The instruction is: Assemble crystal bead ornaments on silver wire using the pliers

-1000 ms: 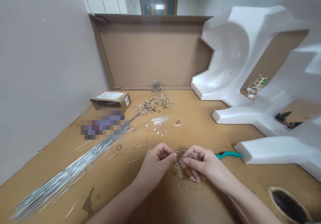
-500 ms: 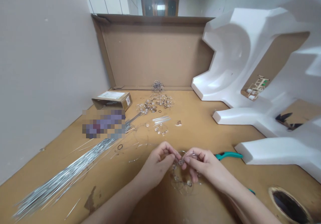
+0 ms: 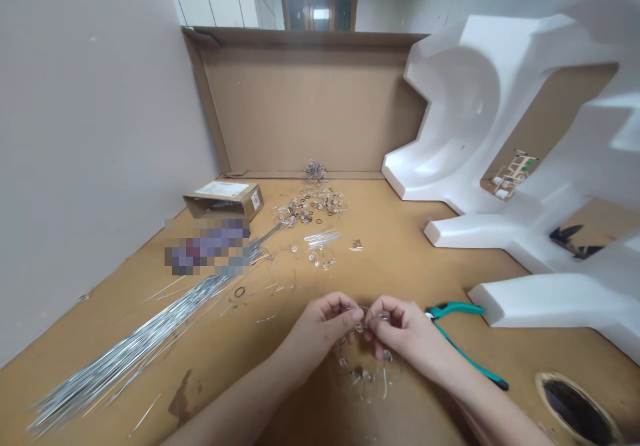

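In front of me, my left hand (image 3: 324, 326) and my right hand (image 3: 403, 327) almost meet. Each pinches part of a loop of thin wire strung with clear round beads (image 3: 369, 375). The rest of the loop hangs below my fingers, slightly blurred. Between the fingertips sits one clear bead on the wire; the exact grip is partly hidden. Green-handled pliers (image 3: 459, 307) lie open on the table, right of my right hand. A similar beaded wire ring (image 3: 321, 257) rests on the table beyond my hands.
A long bundle of silver wires (image 3: 145, 343) lies at left, near an open cardboard box (image 3: 225, 197). Behind are a pile of beaded wire rings (image 3: 325, 201) and short cut wires (image 3: 321, 238). White foam packaging (image 3: 530, 303) borders the right, above a round hole (image 3: 575, 406).
Both hands have shifted slightly lower, and my left fingers have closed nearer the bead. The hanging beaded loop has swung and turned. More of the pliers shows beside my right arm.
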